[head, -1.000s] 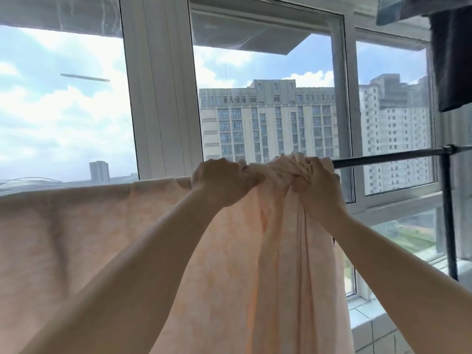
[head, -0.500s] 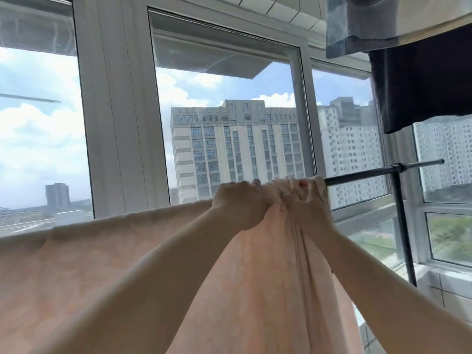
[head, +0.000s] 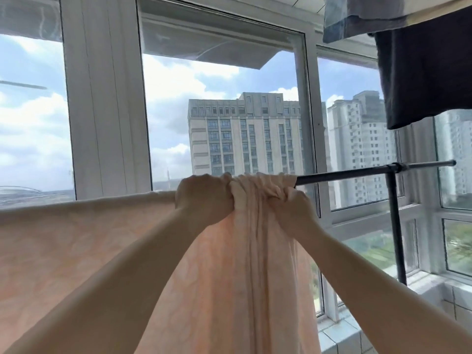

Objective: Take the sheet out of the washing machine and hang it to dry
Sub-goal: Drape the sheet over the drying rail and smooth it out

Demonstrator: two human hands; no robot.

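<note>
A pale peach sheet (head: 84, 241) hangs over a black drying rail (head: 357, 172), spread flat to the left and bunched into folds at the centre. My left hand (head: 204, 198) grips the sheet at the top of the rail, just left of the bunch. My right hand (head: 293, 208) grips the bunched folds from the right, a little lower. The rail under the sheet is hidden; its bare end runs off to the right.
The rail's black upright post (head: 394, 226) stands at the right by a tiled ledge (head: 434, 297). A dark garment (head: 429, 70) and a blue-grey cloth (head: 357, 16) hang overhead at top right. Large windows with white frames (head: 104, 98) lie close behind the rail.
The view has swung right and tilted up, so the rail's end and the hanging garments show more. Both hands still hold the bunched sheet at the rail, my right hand now a little lower.
</note>
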